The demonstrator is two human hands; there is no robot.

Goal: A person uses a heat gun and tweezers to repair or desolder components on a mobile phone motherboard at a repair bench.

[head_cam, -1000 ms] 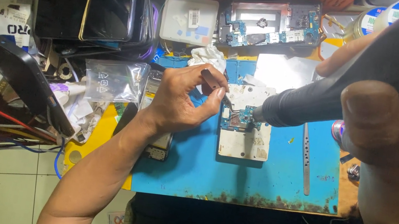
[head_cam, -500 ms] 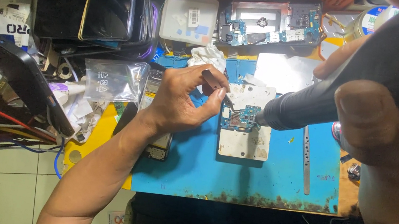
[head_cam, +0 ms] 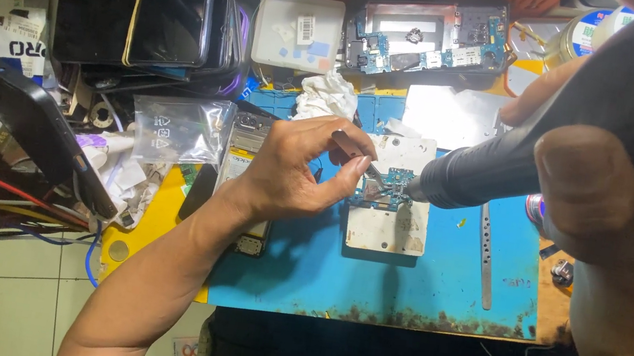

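My left hand (head_cam: 297,171) pinches thin metal tweezers (head_cam: 362,158), whose tips touch a small blue-green circuit board (head_cam: 386,188). That board lies on a white plate (head_cam: 387,226) on the blue work mat (head_cam: 402,283). My right hand (head_cam: 612,193) grips a large black hot-air gun (head_cam: 594,119). Its nozzle tip (head_cam: 420,189) sits right beside the board's right edge, pointing left at it.
An opened phone with exposed boards (head_cam: 430,40) and a white box (head_cam: 299,31) lie at the back. A stack of phones (head_cam: 160,21) stands back left, a clear plastic bag (head_cam: 178,128) beside it. A metal strip (head_cam: 486,253) lies on the mat's right side. Cables crowd the left.
The hot-air gun has tilted slightly in my right hand. My left hand and the tweezers stay on the board, almost unmoved.
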